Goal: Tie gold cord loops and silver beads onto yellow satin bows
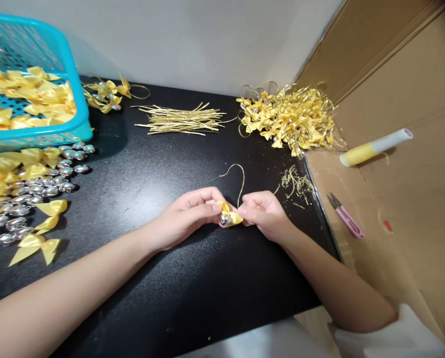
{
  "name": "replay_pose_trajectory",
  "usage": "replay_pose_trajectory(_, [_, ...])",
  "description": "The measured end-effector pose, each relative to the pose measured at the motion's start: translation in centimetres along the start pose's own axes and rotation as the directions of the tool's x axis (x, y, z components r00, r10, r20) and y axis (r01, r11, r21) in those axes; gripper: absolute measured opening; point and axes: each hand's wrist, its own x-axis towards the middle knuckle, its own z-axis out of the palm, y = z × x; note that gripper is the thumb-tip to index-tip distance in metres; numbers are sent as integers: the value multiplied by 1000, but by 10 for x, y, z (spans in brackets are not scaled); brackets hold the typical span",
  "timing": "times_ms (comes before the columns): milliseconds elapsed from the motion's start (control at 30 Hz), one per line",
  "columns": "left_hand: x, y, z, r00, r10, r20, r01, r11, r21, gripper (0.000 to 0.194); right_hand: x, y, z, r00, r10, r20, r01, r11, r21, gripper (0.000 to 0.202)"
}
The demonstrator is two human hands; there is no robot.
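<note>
Over the middle of the black table, my left hand [190,216] pinches a yellow ribbon bow [234,219] with a silver bell-like bead [225,219] at its centre. Close beside it, my right hand [265,214] is closed, its thumb and fingertip pressed together at the bow's right side. They grip a thin yellow thread [243,179], which loops up from the fingertips and trails left across the table. A needle, if there is one, is too small to make out.
A turquoise basket [82,99] of bows stands at left, with silver beads [50,190] and loose bows [39,243] before it. Gold twist ties [185,120] lie behind; finished bows [293,117] are heaped back right. Thread scraps [297,183], pink snips [345,216] and a thread spool [375,147] lie right.
</note>
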Motion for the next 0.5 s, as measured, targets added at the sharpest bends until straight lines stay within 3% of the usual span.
replay_pose_trajectory(200, [-2,4,-2,997,-40,58,33,991,126,16,0,-1,-2,1000,-5,18,7,993,-116,52])
replay_pose_trajectory(400, [-6,4,-2,998,-21,65,3,961,278,5,-3,-12,-7,987,-124,99,150,931,-332,48])
replay_pose_trajectory(500, [-13,14,4,994,5,112,-54,894,445,7,-3,-18,-18,986,-97,139,139,929,-343,52])
